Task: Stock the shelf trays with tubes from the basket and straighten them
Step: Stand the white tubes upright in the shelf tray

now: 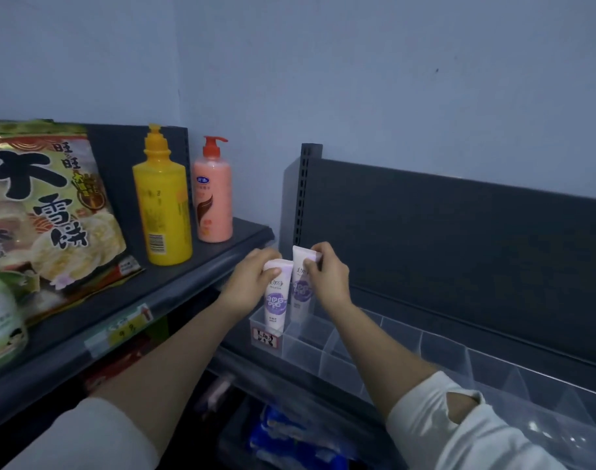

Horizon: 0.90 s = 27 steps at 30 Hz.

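Centre of frame, lower shelf. Two tubes stand in the left end of a clear divided tray (340, 347), which has a handwritten label (266, 337) on its front wall.

Left hand (250, 283): fingers and thumb curled round the top of the front tube (275, 301). Right hand (328, 279): pinching the top of the rear tube (300, 295) between thumb and fingers. The tubes sit just beside each other, close to touching. Cannot tell whether they share one cell or stand in neighbouring cells.

Orientation: both are upright with the long axis near vertical. The flat crimped end is up and the cap end is down inside the tray, hidden by its walls. Printed faces turn toward the camera. The rear tube leans slightly to the left of frame at its top.

Step, as judged: straightening, with both tubes already seated. The rest of the tray, running to the lower right of frame, looks unfilled, so stocking seems to be at an early stage.

Next move likely calls for small twists to square the faces forward and set both tubes plumb. After that, let go gently so neither tips, and go for more stock. No basket can be made out in view.
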### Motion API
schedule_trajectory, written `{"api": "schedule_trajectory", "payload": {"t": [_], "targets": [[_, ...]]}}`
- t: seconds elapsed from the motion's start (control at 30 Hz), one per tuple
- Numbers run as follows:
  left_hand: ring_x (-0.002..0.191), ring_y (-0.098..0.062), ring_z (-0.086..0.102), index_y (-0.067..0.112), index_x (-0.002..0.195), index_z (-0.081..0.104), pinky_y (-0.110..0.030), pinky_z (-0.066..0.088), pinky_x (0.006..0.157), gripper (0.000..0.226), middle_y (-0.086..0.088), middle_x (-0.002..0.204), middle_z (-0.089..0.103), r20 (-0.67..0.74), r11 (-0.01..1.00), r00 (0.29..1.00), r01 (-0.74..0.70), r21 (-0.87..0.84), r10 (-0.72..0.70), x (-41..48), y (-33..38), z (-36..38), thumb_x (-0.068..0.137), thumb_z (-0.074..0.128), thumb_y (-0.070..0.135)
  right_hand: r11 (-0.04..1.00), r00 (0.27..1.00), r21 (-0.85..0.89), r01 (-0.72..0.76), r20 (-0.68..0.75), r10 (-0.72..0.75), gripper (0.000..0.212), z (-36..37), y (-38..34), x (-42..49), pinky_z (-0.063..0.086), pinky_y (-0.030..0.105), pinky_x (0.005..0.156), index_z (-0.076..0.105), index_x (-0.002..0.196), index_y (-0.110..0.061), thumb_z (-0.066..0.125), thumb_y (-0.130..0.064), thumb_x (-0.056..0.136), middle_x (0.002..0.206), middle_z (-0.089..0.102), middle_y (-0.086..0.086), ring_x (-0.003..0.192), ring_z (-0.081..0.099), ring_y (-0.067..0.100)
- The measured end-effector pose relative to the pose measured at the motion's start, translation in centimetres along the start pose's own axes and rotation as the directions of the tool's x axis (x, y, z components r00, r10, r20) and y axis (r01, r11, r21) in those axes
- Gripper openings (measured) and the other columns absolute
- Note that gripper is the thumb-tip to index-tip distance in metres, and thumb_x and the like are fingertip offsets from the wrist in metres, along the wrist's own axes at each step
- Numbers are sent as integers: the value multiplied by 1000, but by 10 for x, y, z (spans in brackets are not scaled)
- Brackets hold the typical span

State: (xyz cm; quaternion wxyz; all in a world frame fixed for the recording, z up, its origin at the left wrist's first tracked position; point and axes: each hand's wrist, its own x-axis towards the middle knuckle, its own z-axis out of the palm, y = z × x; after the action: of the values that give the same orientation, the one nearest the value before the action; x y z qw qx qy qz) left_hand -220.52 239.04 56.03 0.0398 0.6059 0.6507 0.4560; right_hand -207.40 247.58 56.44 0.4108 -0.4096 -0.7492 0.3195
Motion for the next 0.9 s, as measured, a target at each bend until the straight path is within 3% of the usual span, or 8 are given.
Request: {"api": "schedule_trajectory", "payload": {"t": [0.1,0.3,0.4,0.5,0.67,0.77,0.9], "targets": [[86,-15,51,19,99,54,-31,41,75,11,-8,97,54,27,996,999,19,-92,-16,3,-6,-1,89,50,17,1000,1000,-28,-8,22,9,17,-1,3,5,44,27,70,53,109,-15,55,-15,93,94,61,3,83,58,19],[104,-23,55,23,110,51,-38,46,90,27,-12,116,55,62,971,998,45,-233,-31,0,-8,4,90,53,5,998,997,-51,-34,65,37,27,-1,14,0,43,24,74,55,111,-10,64,-18,87,104,66,5,90,60,17],[108,-20,54,18,126,49,-25,49,84,40,-9,127,49,54,965,996,78,-251,-67,-3,-9,5,90,54,2,997,993,-42,-61,95,65,38,0,16,-4,47,27,83,53,119,-12,68,-18,85,112,67,5,101,63,19],[110,-13,49,18,136,41,-15,43,78,50,-6,134,41,45,978,997,76,-195,-68,-6,-7,5,91,55,5,994,992,-96,-47,113,58,46,-4,14,-9,45,27,83,48,127,-12,68,-19,86,118,65,5,107,61,20],[128,-24,40,16,138,40,-37,34,107,55,-11,138,37,-55,996,997,44,-78,-49,-17,-10,2,87,61,10,981,997,-188,-37,59,49,53,-11,10,-22,44,32,90,42,135,-13,65,-20,88,128,57,9,117,56,23],[126,-28,40,12,133,45,-39,33,107,51,-13,134,43,-106,1000,994,28,-6,-29,-29,-10,0,86,63,13,956,999,-292,-21,34,32,50,-16,8,-34,45,36,91,42,133,-14,63,-24,89,130,53,10,116,54,24],[125,-28,37,12,128,48,-31,29,99,44,-11,132,44,-128,997,991,57,57,-49,-53,-3,-4,87,62,16,918,997,-391,62,58,-43,38,-23,4,-57,44,35,86,48,124,-12,60,-24,90,124,52,10,111,54,28]]}}
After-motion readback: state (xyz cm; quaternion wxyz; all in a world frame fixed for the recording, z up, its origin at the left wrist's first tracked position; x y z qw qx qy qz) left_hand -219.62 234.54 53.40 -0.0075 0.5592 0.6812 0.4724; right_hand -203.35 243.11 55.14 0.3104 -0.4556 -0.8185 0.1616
